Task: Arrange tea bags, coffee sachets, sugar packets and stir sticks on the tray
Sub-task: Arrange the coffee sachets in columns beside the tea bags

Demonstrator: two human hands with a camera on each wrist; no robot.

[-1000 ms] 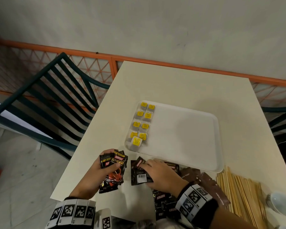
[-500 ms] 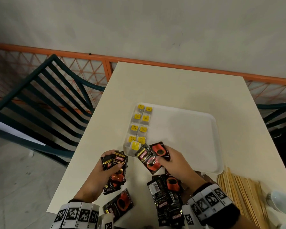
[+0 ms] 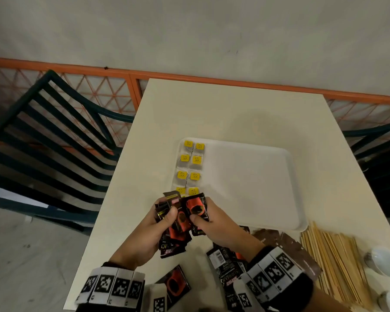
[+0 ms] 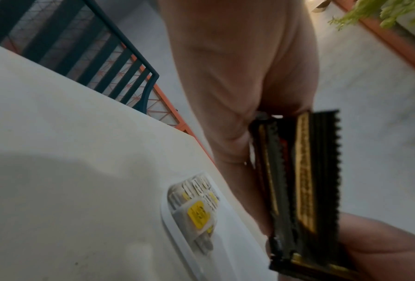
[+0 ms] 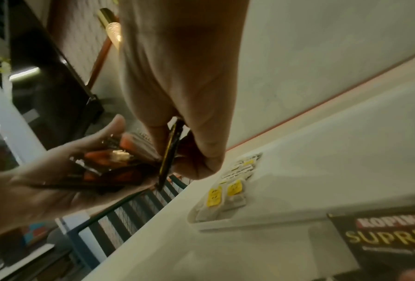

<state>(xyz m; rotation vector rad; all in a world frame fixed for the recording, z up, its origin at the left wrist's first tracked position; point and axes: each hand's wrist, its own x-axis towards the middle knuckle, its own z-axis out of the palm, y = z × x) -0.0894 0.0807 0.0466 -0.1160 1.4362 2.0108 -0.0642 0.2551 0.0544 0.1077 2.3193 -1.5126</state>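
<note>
A white tray lies mid-table with yellow-tagged tea bags in two columns along its left side. My left hand grips a fanned stack of black coffee sachets just in front of the tray's near left corner. My right hand pinches one black-and-orange sachet against that stack. In the left wrist view the stack of sachets shows edge-on beside the tea bags. In the right wrist view the pinched sachet stands edge-on between thumb and fingers.
More coffee sachets lie loose on the table near my wrists, brown packets beside them. Wooden stir sticks are piled at the right, next to white bowls. Dark slatted chairs flank the table.
My right hand lifted sachets from the table pile and brought them left against the stack in my left hand. The two hands now meet in front of the tray corner.
</note>
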